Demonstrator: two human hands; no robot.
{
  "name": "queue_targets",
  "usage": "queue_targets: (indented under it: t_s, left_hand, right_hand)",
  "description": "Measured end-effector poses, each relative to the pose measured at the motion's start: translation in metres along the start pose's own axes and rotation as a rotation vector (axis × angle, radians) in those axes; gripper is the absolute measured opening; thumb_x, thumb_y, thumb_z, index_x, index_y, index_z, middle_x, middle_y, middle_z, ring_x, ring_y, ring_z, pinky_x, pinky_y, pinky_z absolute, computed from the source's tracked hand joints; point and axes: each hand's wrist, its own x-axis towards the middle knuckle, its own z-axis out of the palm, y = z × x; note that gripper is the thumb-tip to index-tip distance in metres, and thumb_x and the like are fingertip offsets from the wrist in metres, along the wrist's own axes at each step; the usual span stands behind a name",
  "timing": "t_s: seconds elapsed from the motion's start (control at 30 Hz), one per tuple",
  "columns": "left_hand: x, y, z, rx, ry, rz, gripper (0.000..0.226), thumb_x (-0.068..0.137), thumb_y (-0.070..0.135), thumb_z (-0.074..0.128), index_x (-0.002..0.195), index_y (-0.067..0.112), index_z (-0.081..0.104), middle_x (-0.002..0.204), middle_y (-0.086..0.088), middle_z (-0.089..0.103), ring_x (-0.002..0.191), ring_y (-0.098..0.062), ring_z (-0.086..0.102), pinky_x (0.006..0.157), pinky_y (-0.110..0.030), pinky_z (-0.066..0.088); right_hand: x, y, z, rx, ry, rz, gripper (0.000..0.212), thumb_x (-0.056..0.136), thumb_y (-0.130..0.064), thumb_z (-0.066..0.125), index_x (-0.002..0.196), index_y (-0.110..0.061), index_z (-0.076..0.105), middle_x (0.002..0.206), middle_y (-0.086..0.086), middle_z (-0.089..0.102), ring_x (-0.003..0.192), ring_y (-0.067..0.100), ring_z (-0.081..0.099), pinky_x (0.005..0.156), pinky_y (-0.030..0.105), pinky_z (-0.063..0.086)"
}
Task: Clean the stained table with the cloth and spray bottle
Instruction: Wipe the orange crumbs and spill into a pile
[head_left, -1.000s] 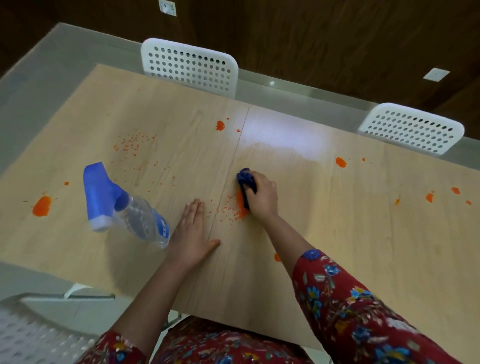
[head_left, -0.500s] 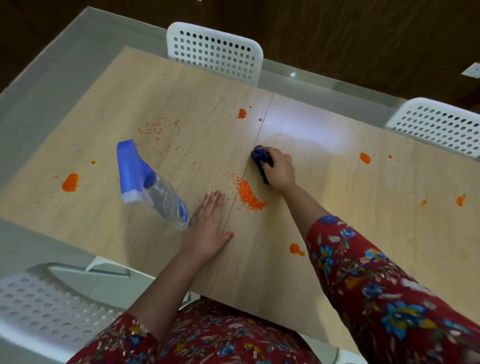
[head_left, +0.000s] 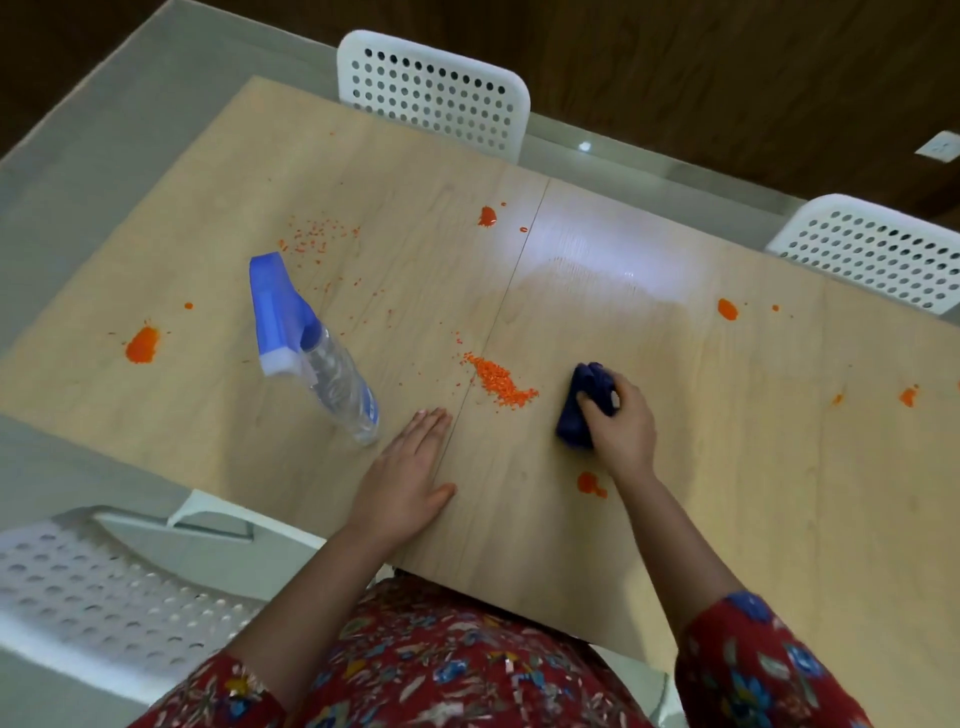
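Dark-blue cloth (head_left: 579, 415) bunched on orange-stained table (head_left: 727, 493); spray bottle (head_left: 317, 358) apparently upright.

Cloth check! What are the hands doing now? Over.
Left hand flat on table. Right hand grips blue cloth, beside orange crumb pile. Spray bottle left, not blocking.

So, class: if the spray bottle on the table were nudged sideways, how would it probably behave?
The spray bottle stands tall on a narrow base with a bulky trigger head, so it would probably tip rather than slide. Its clear body looks like plastic, so likely light and not fragile. Once down, the round body might roll on the table.
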Motion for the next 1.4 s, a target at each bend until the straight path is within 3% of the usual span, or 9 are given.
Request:
queue_targets:
  t_s: [0.23, 0.33, 0.43, 0.53, 0.8, 0.97, 1.07, 1.23, 1.4]
  left_hand:
    - [-0.034, -0.015, -0.006, -0.106, 0.134, 0.073, 0.061, 0.091, 0.026, 0.063, 0.147, 0.023, 0.039, 0.151, 0.011, 0.037, 0.14, -0.001, 0.025, 0.112, -0.021, 0.023]
    - [-0.047, -0.018, -0.013, -0.164, 0.239, 0.064, 0.035, 0.088, 0.028, 0.06, 0.124, 0.026, 0.061, 0.127, 0.012, 0.059, 0.12, 0.002, 0.046, 0.1, -0.023, 0.041]
    - [-0.059, -0.021, -0.019, -0.288, 0.359, -0.078, 0.012, 0.085, 0.021, 0.068, 0.092, 0.029, 0.062, 0.098, 0.016, 0.063, 0.095, 0.002, 0.055, 0.079, -0.014, 0.042]
    - [-0.061, -0.029, -0.017, -0.457, 0.485, -0.305, 0.026, 0.079, 0.018, 0.077, 0.078, 0.025, 0.053, 0.082, 0.011, 0.059, 0.083, -0.003, 0.057, 0.071, -0.02, 0.044]
    - [-0.032, -0.031, -0.016, -0.541, 0.666, -0.463, 0.062, 0.067, 0.029, 0.087, 0.113, 0.017, 0.048, 0.11, 0.001, 0.051, 0.101, -0.02, 0.054, 0.083, -0.035, 0.049]
    - [-0.013, -0.031, -0.023, -0.594, 0.674, -0.457, 0.086, 0.066, 0.027, 0.088, 0.135, 0.01, 0.039, 0.132, -0.006, 0.041, 0.12, -0.022, 0.047, 0.094, -0.036, 0.046]
    - [-0.005, -0.031, -0.026, -0.686, 0.663, -0.436, 0.079, 0.069, 0.027, 0.085, 0.134, 0.016, 0.042, 0.128, -0.002, 0.05, 0.116, -0.018, 0.053, 0.092, -0.034, 0.048]
    - [0.001, -0.026, -0.029, -0.696, 0.665, -0.435, 0.063, 0.076, 0.025, 0.079, 0.129, 0.021, 0.046, 0.117, 0.005, 0.058, 0.105, -0.014, 0.057, 0.085, -0.032, 0.047]
    - [0.003, -0.029, -0.03, -0.655, 0.645, -0.494, 0.035, 0.083, 0.029, 0.073, 0.111, 0.018, 0.056, 0.093, 0.003, 0.065, 0.084, -0.017, 0.063, 0.072, -0.03, 0.049]
  right_hand:
    - [-0.025, -0.056, 0.076, -0.048, -0.076, -0.119, 0.042, 0.085, -0.023, 0.066, 0.126, -0.013, 0.059, 0.121, 0.006, 0.055, 0.108, 0.024, 0.055, 0.087, 0.028, 0.042]
    - [-0.022, -0.07, 0.074, 0.018, -0.065, -0.145, 0.04, 0.089, -0.024, 0.064, 0.127, -0.014, 0.058, 0.119, 0.006, 0.058, 0.108, 0.019, 0.054, 0.078, 0.017, 0.032]
    - [-0.023, -0.05, 0.046, 0.049, 0.074, -0.11, 0.037, 0.086, -0.023, 0.067, 0.122, -0.017, 0.06, 0.117, 0.003, 0.06, 0.106, 0.017, 0.056, 0.08, 0.017, 0.032]
    - [-0.028, -0.025, 0.028, 0.014, 0.122, 0.01, 0.037, 0.086, -0.025, 0.067, 0.121, -0.017, 0.057, 0.12, 0.004, 0.055, 0.103, 0.02, 0.058, 0.082, 0.022, 0.038]
    - [-0.012, -0.059, 0.064, 0.039, -0.053, -0.085, 0.038, 0.089, -0.024, 0.064, 0.124, -0.013, 0.056, 0.121, 0.007, 0.051, 0.101, 0.021, 0.056, 0.08, 0.022, 0.037]
    - [0.031, -0.048, 0.036, -0.011, 0.166, 0.059, 0.033, 0.092, -0.021, 0.057, 0.124, -0.011, 0.056, 0.127, 0.009, 0.051, 0.103, 0.028, 0.057, 0.078, 0.031, 0.043]
    - [0.044, -0.048, 0.039, -0.134, 0.102, 0.091, 0.036, 0.093, -0.021, 0.055, 0.126, -0.01, 0.054, 0.13, 0.011, 0.048, 0.108, 0.034, 0.055, 0.078, 0.031, 0.042]
    - [0.027, -0.074, 0.072, -0.179, -0.12, -0.172, 0.04, 0.093, -0.019, 0.055, 0.133, -0.015, 0.053, 0.134, 0.009, 0.047, 0.119, 0.031, 0.048, 0.089, 0.036, 0.044]
    - [0.029, -0.066, 0.04, -0.383, 0.119, -0.118, 0.041, 0.089, -0.015, 0.055, 0.13, -0.017, 0.055, 0.136, 0.005, 0.047, 0.119, 0.028, 0.044, 0.083, 0.039, 0.047]
